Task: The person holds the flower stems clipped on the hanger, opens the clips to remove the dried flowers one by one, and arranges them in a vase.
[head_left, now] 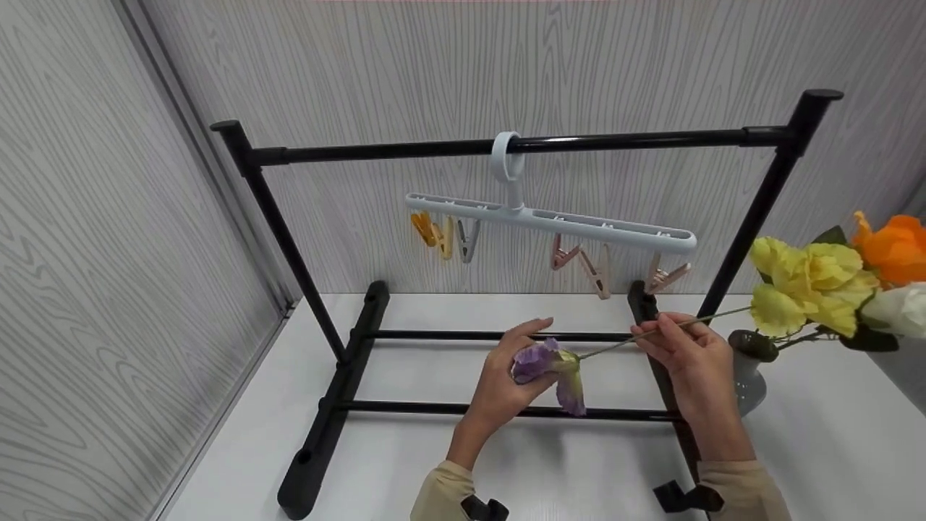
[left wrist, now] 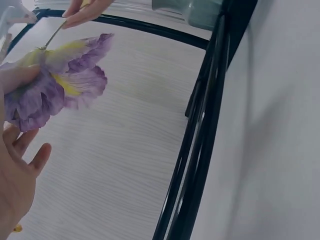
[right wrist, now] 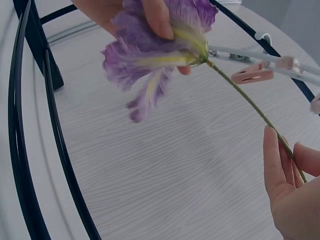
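A purple artificial iris (head_left: 536, 362) with yellow at its petal bases lies sideways between both hands. My left hand (head_left: 499, 380) pinches the bloom near its base, thumb over the petals, as the right wrist view shows. The thin green stem (right wrist: 245, 97) runs to the right, where my right hand (head_left: 696, 373) holds it between thumb and fingers. Above both hands, a pale blue clip hanger (head_left: 557, 221) hangs by its ring from the black rack's top bar (head_left: 622, 142). Several clothespins hang along it, among them a pink one (right wrist: 254, 73) and a grey one (head_left: 468, 242).
The black rack's feet and two lower bars (head_left: 427, 408) stand on the white table (head_left: 239, 449). At the right, a grey vase (head_left: 749, 383) holds a yellow flower (head_left: 814, 282), an orange one (head_left: 897, 250) and a white one (head_left: 901, 310). A wood-grain panel (head_left: 405, 72) rises behind.
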Motion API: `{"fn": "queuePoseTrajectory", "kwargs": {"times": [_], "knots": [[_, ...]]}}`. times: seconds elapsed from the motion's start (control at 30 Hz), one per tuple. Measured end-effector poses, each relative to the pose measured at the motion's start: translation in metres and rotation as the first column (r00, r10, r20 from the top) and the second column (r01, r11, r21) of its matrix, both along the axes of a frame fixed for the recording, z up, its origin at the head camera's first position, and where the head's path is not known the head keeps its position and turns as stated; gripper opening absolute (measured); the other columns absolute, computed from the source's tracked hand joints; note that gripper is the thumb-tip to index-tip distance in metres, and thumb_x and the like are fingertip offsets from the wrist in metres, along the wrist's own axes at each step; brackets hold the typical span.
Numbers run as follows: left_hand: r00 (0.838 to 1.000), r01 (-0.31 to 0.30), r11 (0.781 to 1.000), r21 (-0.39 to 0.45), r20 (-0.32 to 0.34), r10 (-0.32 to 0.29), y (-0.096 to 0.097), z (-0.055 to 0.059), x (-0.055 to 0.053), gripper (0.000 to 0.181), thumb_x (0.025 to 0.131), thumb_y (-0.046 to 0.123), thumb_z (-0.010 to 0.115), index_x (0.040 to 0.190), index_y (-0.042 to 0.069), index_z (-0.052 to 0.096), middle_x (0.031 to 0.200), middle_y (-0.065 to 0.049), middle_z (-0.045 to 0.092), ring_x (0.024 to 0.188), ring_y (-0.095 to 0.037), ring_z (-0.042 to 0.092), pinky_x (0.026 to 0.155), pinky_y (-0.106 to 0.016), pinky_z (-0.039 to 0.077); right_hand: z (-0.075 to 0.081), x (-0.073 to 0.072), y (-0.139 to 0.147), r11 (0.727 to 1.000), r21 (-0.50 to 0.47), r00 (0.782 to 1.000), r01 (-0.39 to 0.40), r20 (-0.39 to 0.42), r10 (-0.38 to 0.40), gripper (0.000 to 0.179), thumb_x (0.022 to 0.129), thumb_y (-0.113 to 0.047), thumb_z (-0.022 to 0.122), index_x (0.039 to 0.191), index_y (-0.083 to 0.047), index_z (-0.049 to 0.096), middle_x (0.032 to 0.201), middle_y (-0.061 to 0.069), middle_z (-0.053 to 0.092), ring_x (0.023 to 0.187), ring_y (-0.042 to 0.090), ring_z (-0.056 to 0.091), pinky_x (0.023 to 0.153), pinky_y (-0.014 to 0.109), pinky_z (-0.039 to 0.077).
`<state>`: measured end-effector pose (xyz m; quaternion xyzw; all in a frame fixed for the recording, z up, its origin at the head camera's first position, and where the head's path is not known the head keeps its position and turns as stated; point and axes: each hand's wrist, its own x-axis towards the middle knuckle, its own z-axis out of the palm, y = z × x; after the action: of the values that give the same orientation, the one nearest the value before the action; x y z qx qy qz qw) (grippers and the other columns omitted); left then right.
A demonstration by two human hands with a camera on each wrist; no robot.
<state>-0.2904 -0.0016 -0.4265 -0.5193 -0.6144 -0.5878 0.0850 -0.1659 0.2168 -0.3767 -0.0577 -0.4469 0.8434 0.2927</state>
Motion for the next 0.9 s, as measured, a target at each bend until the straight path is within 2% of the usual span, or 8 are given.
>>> {"fn": "queuePoseTrajectory", "kwargs": {"times": [0.1, 0.2, 0.27, 0.37, 0.53, 0.6, 0.8, 0.9], "knots": [[0.983, 0.122, 0.992, -0.002, 0.139, -0.121, -0.003, 0.011, 0.009, 0.025, 0.083, 0.002, 0.071, 0.104, 0.002, 0.057, 0.102, -0.013, 0.066, 0.09, -0.014, 0.064, 0.078, -0.032, 0.053, 0.001, 0.001, 0.0, 1.0, -0.021, 1.0, -0.007, -0.015, 0.007, 0.007, 0.092, 0.0, 0.06, 0.097, 0.005, 0.064, 0.083, 0.016, 0.069, 0.083, 0.028, 0.07, 0.079, 0.037, 0.054], [0.963, 0.146, 0.989, -0.016, 0.231, -0.139, -0.007, 0.021, 0.018, 0.02, 0.085, 0.001, 0.068, 0.099, 0.002, 0.054, 0.086, -0.011, 0.064, 0.071, -0.009, 0.06, 0.062, -0.03, 0.053, 0.002, 0.002, 0.0, 1.0, -0.03, 1.0, -0.002, -0.028, 0.001, 0.008, 0.092, 0.0, 0.06, 0.097, 0.006, 0.063, 0.082, 0.016, 0.069, 0.082, 0.028, 0.07, 0.077, 0.037, 0.054], [0.958, 0.133, 0.991, -0.03, 0.259, -0.121, -0.009, 0.025, 0.021, 0.022, 0.085, 0.002, 0.069, 0.102, 0.003, 0.055, 0.092, -0.01, 0.064, 0.076, -0.009, 0.06, 0.064, -0.031, 0.053, 0.002, 0.002, -0.001, 0.999, -0.033, 0.999, -0.001, -0.038, 0.0, 0.008, 0.092, 0.001, 0.06, 0.096, 0.007, 0.063, 0.082, 0.017, 0.069, 0.081, 0.028, 0.07, 0.076, 0.037, 0.055], [0.938, 0.149, 0.989, -0.014, 0.318, -0.137, -0.008, 0.024, 0.022, 0.026, 0.086, 0.002, 0.068, 0.108, 0.003, 0.054, 0.098, -0.006, 0.063, 0.084, -0.013, 0.061, 0.072, -0.033, 0.053, 0.002, 0.003, -0.002, 0.999, -0.04, 0.998, 0.0, -0.063, -0.003, 0.008, 0.092, 0.002, 0.059, 0.096, 0.008, 0.064, 0.081, 0.018, 0.069, 0.08, 0.029, 0.07, 0.075, 0.037, 0.055], [0.874, 0.223, 0.97, 0.094, 0.421, -0.242, 0.003, 0.007, 0.014, 0.034, 0.086, 0.007, 0.069, 0.115, 0.004, 0.052, 0.104, -0.003, 0.062, 0.093, -0.018, 0.059, 0.081, -0.033, 0.048, 0.001, 0.001, -0.003, 0.998, -0.055, 0.993, -0.017, -0.114, 0.01, 0.009, 0.092, 0.005, 0.056, 0.095, 0.008, 0.065, 0.081, 0.019, 0.068, 0.079, 0.03, 0.07, 0.073, 0.037, 0.055], [0.846, 0.251, 0.959, 0.13, 0.451, -0.283, 0.006, 0.002, 0.012, 0.038, 0.086, 0.012, 0.07, 0.117, 0.004, 0.051, 0.104, -0.003, 0.062, 0.092, -0.018, 0.058, 0.079, -0.032, 0.047, 0.001, 0.001, -0.003, 0.997, -0.066, 0.992, -0.027, -0.127, 0.018, 0.01, 0.093, 0.005, 0.056, 0.094, 0.008, 0.065, 0.081, 0.019, 0.068, 0.079, 0.03, 0.07, 0.073, 0.037, 0.056], [0.763, 0.31, 0.933, 0.182, 0.538, -0.358, 0.009, 0.004, 0.017, 0.046, 0.083, 0.011, 0.071, 0.122, 0.002, 0.048, 0.108, -0.004, 0.061, 0.095, -0.018, 0.057, 0.086, -0.034, 0.045, 0.001, 0.002, -0.003, 0.996, -0.086, 0.992, -0.026, -0.126, 0.015, 0.01, 0.093, 0.006, 0.055, 0.093, 0.007, 0.065, 0.081, 0.019, 0.068, 0.079, 0.03, 0.07, 0.072, 0.037, 0.056], [0.733, 0.329, 0.925, 0.191, 0.566, -0.377, 0.009, 0.004, 0.018, 0.054, 0.082, 0.009, 0.071, 0.126, -0.003, 0.043, 0.11, -0.004, 0.06, 0.098, -0.019, 0.056, 0.09, -0.035, 0.043, 0.002, 0.002, -0.003, 0.997, -0.082, 0.993, -0.012, -0.116, 0.002, 0.009, 0.092, 0.006, 0.056, 0.092, 0.006, 0.065, 0.081, 0.019, 0.068, 0.079, 0.03, 0.07, 0.072, 0.037, 0.056]]}}
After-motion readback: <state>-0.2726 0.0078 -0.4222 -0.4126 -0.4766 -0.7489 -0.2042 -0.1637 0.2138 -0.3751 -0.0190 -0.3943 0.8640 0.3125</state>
